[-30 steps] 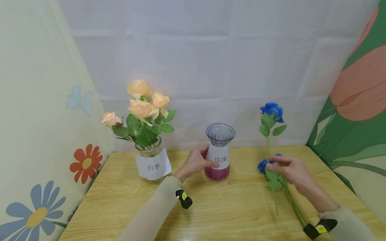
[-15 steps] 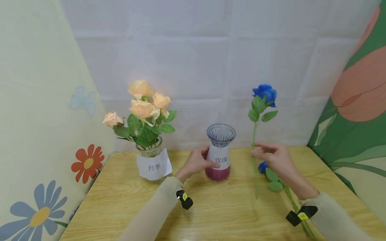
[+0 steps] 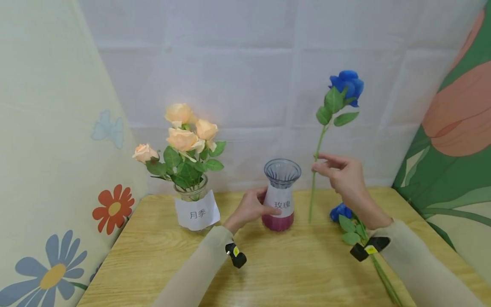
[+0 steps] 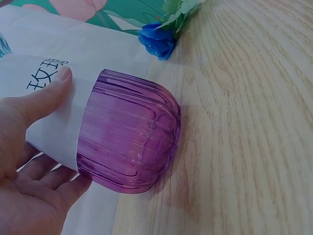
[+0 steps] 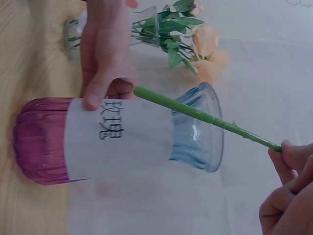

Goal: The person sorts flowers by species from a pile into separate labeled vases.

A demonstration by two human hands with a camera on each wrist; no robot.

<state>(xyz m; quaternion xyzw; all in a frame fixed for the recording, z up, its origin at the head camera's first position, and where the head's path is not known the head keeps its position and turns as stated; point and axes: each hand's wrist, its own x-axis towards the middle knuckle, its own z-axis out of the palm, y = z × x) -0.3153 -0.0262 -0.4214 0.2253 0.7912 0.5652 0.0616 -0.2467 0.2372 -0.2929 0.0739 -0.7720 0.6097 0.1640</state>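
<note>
"Counter [image 3: 276, 273], cloth [image 3: 230, 68] behind: what is held?"
"Left grip [image 3: 251, 209] curls round the central vase [image 3: 278, 221], presumably steadying it."
"And right?"
"Right grip [image 3: 345, 175] pinches the rose [image 3: 348, 87] mid-stem, right of the vase, likely for control."

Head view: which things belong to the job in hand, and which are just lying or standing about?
In the job:
pink-based vase, gripped by the left hand
blue rose, pinched by the right hand
probably the blue bloom on the table

Seemingly just about:
glass jar of peach roses
red painted flower
</note>
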